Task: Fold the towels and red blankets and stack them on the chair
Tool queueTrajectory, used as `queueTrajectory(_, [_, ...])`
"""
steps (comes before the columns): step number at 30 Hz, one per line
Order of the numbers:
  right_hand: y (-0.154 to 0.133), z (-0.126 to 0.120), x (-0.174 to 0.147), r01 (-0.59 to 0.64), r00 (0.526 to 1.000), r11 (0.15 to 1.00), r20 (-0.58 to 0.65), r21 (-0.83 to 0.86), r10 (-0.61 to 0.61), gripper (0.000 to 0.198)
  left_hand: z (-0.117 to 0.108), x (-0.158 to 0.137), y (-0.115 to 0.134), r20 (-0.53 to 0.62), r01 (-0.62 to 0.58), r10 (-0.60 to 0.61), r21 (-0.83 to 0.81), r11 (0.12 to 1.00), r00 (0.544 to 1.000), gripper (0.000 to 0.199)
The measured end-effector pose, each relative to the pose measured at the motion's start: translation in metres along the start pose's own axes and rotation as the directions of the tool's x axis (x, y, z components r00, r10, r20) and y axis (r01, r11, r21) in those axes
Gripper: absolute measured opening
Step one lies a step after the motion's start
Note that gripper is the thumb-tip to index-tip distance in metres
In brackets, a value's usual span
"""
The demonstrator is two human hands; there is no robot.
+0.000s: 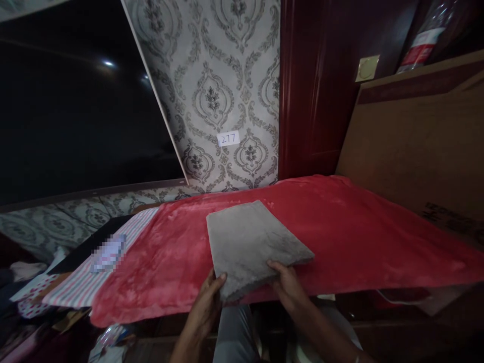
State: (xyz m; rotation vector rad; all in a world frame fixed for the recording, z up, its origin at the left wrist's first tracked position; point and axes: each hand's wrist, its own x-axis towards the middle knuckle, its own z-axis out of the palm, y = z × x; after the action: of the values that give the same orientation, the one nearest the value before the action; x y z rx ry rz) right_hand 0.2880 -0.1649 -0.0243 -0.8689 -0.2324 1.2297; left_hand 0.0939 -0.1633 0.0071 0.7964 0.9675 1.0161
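A flat grey plush square (245,242), like a folded cloth or a thin cushion, is held tilted over the near part of a red fleece blanket (359,232). Its lower left corner is gripped by my left hand (206,300), the thumb on top and the fingers underneath. On the near right edge, my right hand (287,285) pinches it the same way, thumb above. The undersides of both hands' grip are hidden by the grey piece.
Striped cloth (81,282) with a blurred item (109,253) lies left of the blanket. A big black television (83,101) hangs behind. At the right stands a cardboard box (419,146) with a plastic bottle (423,45). Clothes (22,302) lie low at the left.
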Motion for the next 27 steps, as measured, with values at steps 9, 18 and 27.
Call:
queueTrajectory(9, [-0.096,-0.077,0.009,0.035,0.999,0.967,-0.017,-0.254,-0.041,0.042,-0.036,0.02,0.002,-0.01,-0.127,0.135,0.277,0.952,0.991,0.084])
queueTrajectory(18, [-0.16,-0.119,-0.022,0.071,0.984,0.894,-0.118,-0.442,-0.136,0.059,0.028,0.06,0.038,0.237,-0.311,0.22,0.476,0.823,0.946,0.059])
queueTrajectory(27, [-0.215,-0.074,-0.058,0.297,0.952,0.727,0.135,-0.619,-0.274,0.065,0.15,0.117,0.082,0.694,-0.625,0.197,0.442,0.643,0.693,0.088])
